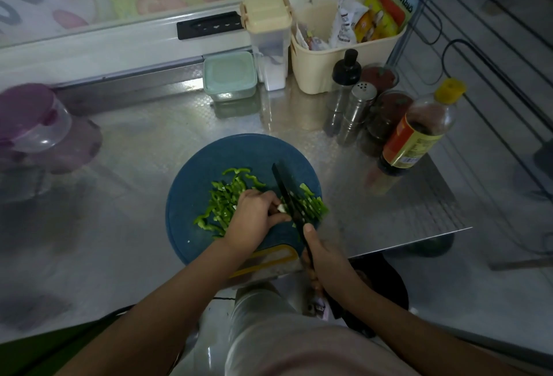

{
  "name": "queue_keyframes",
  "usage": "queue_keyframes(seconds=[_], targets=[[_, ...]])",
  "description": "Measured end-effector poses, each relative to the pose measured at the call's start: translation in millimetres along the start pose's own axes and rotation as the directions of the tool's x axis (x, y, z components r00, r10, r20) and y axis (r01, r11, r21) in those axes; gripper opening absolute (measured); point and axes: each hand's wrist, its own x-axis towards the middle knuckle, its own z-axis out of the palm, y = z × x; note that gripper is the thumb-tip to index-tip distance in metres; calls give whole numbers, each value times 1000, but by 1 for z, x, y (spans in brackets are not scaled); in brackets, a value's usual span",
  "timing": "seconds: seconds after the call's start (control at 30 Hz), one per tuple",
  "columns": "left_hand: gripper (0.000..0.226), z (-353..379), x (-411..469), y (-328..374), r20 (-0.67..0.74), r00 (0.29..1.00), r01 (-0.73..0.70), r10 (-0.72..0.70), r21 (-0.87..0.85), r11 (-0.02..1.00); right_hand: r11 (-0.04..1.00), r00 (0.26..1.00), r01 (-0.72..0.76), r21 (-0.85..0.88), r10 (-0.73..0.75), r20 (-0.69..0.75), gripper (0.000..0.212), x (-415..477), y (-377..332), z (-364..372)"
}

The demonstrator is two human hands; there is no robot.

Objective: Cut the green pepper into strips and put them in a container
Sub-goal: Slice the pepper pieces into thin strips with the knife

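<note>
While my left hand [254, 221] holds the pepper [311, 208] with curled fingers [263, 196] at the board's [239, 151] centre, my right hand [324, 259] grips the knife [282, 184] across it; cut strips [223, 202] cover the board's left half.

Bare steel counter [134, 142] lying open left of and behind blue cutting board [209, 154], lane running to back wall. Purple-lidded jug [36, 118] blocking far left. Green-lidded box [229, 74], tall canister [269, 43] and cream basket [317, 76] lining back edge. Shaker [357, 112] and sauce bottle [419, 133] crowding board's right side; counter in front of them lying open. On board, cut strips [224, 199], left hand [254, 220] pinning green pepper [311, 208], and right hand [323, 259] gripping knife [287, 196] are filling near half; far arc showing bare.
</note>
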Motion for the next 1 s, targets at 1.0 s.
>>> queue_keyframes(seconds=[1.0], targets=[[37,-10,8,-8,115,984,-142,137,36,989,997,997,-73,-22,72,-12,64,6,-14,17]])
